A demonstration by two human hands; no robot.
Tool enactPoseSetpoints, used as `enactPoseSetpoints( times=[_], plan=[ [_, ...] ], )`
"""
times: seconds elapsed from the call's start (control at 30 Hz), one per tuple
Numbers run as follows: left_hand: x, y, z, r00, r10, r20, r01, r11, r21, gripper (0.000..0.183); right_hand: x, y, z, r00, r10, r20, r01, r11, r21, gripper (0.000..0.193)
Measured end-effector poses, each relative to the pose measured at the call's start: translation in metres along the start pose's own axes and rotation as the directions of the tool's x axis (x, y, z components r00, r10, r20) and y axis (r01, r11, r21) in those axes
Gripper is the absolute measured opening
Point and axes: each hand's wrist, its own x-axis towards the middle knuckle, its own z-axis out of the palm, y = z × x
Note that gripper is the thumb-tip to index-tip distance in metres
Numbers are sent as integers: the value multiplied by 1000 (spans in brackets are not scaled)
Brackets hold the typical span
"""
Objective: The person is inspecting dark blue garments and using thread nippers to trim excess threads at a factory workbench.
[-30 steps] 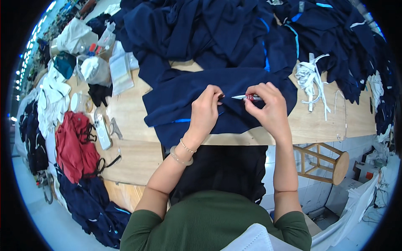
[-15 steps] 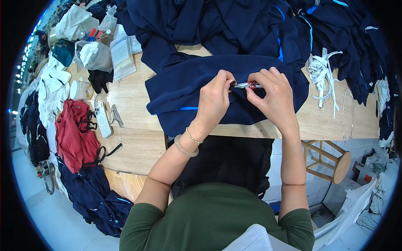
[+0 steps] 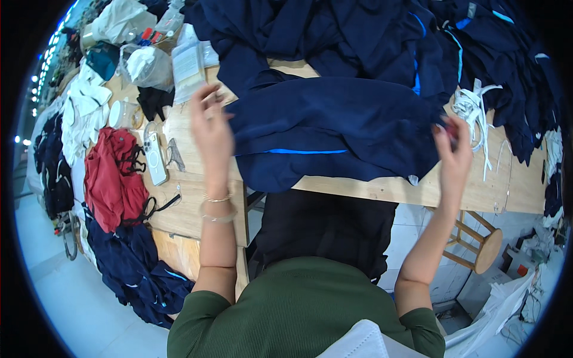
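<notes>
A navy blue garment piece [image 3: 334, 113] with a bright blue stripe lies across the table in front of me. My left hand [image 3: 213, 128] hovers by its left end, blurred, and nothing can be made out in its fingers. At the right end, my right hand [image 3: 455, 146] is closed around small thread snips [image 3: 452, 141], of which only a bit of red shows. A small pale tag [image 3: 413, 179] sits at the garment's near right edge.
More navy garments [image 3: 334, 36] are heaped at the back and right. White cords [image 3: 471, 110] lie right of my right hand. On the left are a red garment [image 3: 113, 179], a phone [image 3: 156, 161] and plastic bags [image 3: 146, 65]. A wooden stool [image 3: 488, 250] stands at lower right.
My hands have parted from the middle of the garment, the left going left and the right going right with the snips. The garment lies flatter, with more of its blue stripe showing.
</notes>
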Motion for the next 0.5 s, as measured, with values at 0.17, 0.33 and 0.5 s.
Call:
enactPoseSetpoints(
  times=[0.17, 0.33, 0.5],
  plan=[
    [-16, -70, -111, 840, -535, 86, 508, 833, 220, 28, -20, 70, -57, 926, 348, -147, -352, 936, -1, 24],
    [-50, -69, -86, 766, -574, 289, 552, 818, 162, 19, -23, 59, -32, 906, 414, 83, -397, 903, -166, 28],
    [-20, -64, -71, 985, -173, 18, 174, 985, -15, 10, -5, 23, -26, 888, 402, 222, -416, 909, 19, 22]
  ],
)
